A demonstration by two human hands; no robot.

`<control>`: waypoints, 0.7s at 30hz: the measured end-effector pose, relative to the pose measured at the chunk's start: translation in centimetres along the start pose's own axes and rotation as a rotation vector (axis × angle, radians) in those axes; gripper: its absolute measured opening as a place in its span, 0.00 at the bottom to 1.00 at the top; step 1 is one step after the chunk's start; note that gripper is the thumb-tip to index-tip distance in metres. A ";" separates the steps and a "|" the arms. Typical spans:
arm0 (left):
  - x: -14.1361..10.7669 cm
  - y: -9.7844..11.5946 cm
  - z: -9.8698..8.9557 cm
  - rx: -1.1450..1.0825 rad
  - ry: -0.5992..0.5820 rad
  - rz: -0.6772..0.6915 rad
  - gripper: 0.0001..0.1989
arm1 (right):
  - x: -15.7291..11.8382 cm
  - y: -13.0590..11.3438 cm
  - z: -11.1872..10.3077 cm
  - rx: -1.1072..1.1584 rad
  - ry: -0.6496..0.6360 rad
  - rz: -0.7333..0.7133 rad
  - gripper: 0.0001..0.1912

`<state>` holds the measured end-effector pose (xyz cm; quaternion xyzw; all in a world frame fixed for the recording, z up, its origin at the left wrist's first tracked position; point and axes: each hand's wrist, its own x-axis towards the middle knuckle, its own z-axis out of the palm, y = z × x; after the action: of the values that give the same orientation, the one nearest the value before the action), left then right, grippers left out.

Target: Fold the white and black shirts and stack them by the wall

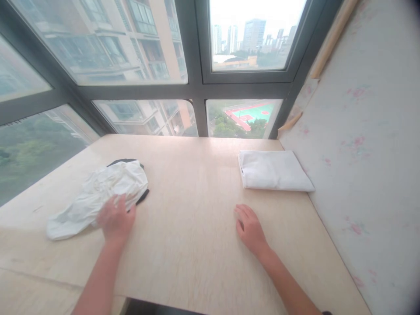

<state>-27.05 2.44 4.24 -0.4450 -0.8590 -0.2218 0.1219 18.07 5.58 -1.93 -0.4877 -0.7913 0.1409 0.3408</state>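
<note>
A crumpled white cloth item with black parts (113, 181), perhaps a garment, lies loosely bunched on the left of the wooden surface. On its near edge rests my left hand (116, 218), fingers somewhat spread and slightly blurred, with no clear grip on the fabric. To the right, my right hand (250, 227) lies on the bare wood with loosely bent fingers, a gap by the thumb and nothing in it. Beyond that hand, a flat folded white cloth (274, 170) sits beside the wall, apart from the fingers.
The pale wooden surface (190, 197) runs back to dark-framed windows (193, 91). A wall with floral wallpaper (364, 175) bounds the right side. At the near edge there is a dark gap (157, 307) below the surface. Buildings and a sports court show outside.
</note>
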 end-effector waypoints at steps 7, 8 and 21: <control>4.2 -4.1 -1.4 0.253 -0.257 -0.106 0.32 | 0.0 -0.4 0.0 -0.025 -0.002 -0.014 0.21; 3.8 -3.5 -1.4 0.238 -0.246 -0.075 0.32 | 0.0 -0.4 0.0 -0.022 0.000 -0.009 0.20; -0.9 4.6 -2.1 -0.335 -0.134 0.000 0.15 | -0.3 0.4 0.4 0.003 0.021 -0.043 0.20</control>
<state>-22.72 3.11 7.01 -0.4729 -0.8163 -0.3316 -0.0112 18.12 5.59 -2.57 -0.4717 -0.7977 0.1295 0.3528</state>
